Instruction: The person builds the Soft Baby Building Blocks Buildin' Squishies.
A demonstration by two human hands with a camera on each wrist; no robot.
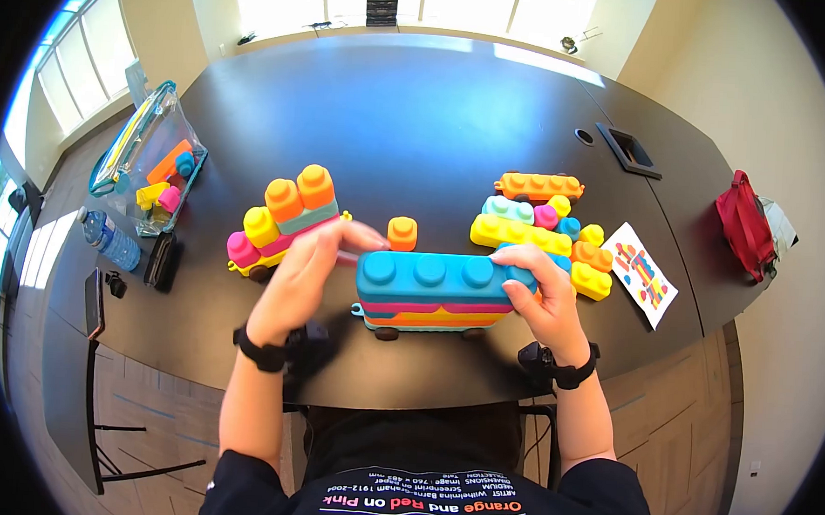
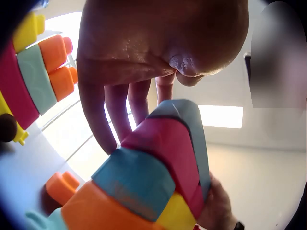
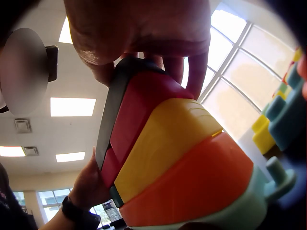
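Observation:
A layered stack of blocks on a wheeled light-blue base stands near the table's front edge, its long blue top block [image 1: 430,271] above pink, yellow and orange layers. My right hand [image 1: 548,297] pinches the right end of that blue block, thumb in front and fingers behind. At the other end, my left hand [image 1: 301,275] has its fingers extended by the upper left corner. In the left wrist view, the fingers of this hand [image 2: 153,52] reach down behind the stack's pink layer [image 2: 160,143]. The right wrist view has the right hand [image 3: 139,28] over the top, above a yellow layer [image 3: 168,139].
Left of the stack is a wheeled block build [image 1: 289,216]; a single orange block [image 1: 402,232] lies behind. Loose blocks [image 1: 521,233] and a picture card [image 1: 643,274] lie right. A clear bag [image 1: 148,150], bottle [image 1: 110,239] and black case [image 1: 160,261] are far left, a red bag [image 1: 745,228] far right.

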